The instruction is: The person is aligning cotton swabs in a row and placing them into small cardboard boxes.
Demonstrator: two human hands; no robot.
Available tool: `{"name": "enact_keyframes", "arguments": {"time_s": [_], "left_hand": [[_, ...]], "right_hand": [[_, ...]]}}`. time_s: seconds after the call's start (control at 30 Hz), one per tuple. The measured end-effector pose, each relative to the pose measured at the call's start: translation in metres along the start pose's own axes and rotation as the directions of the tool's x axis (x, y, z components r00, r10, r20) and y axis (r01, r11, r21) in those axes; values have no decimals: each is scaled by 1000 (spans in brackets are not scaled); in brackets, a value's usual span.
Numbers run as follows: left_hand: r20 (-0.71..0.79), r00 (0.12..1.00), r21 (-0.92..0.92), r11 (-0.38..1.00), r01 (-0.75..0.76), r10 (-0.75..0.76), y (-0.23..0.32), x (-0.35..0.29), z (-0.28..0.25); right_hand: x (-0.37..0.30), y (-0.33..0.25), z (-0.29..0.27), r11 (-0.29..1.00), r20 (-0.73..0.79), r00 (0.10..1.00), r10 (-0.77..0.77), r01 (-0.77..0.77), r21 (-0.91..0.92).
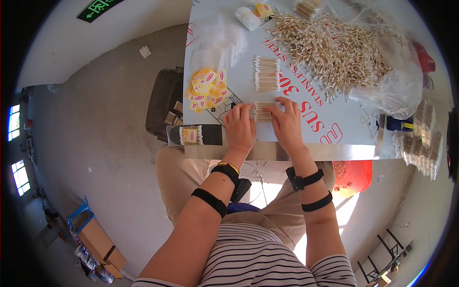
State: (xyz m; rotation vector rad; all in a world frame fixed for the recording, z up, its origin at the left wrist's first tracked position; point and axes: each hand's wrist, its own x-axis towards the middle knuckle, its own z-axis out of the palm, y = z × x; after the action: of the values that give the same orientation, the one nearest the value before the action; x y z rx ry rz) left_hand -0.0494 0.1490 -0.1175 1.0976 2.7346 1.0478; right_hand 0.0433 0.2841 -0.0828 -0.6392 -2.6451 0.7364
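Just above the frame's centre, the left hand and right hand, fingers half-curled, bracket the swabs, whether pinching I cannot tell; light and likely to roll, these seem best held by both ends.

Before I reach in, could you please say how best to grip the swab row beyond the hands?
I would grip the swab row by its cotton tips, from left and right: the sticks lie side by side, running left to right, so squeezing across might buckle them.

Gap between yellow labels and swab row, swab heap blocking right
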Motion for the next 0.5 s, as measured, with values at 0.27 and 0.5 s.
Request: {"name": "enact_keyframes", "arguments": {"time_s": [0.27,0.5], "left_hand": [[-8,1000,-1,1000,-5,5,1,1,0],[-1,1000,0,1000,-6,6,-1,0,0]], "right_hand": [[1,0,0,1000,-22,1000,-10,10,0],[-1,-1,-2,1000,14,1000,-24,24,18]]}}
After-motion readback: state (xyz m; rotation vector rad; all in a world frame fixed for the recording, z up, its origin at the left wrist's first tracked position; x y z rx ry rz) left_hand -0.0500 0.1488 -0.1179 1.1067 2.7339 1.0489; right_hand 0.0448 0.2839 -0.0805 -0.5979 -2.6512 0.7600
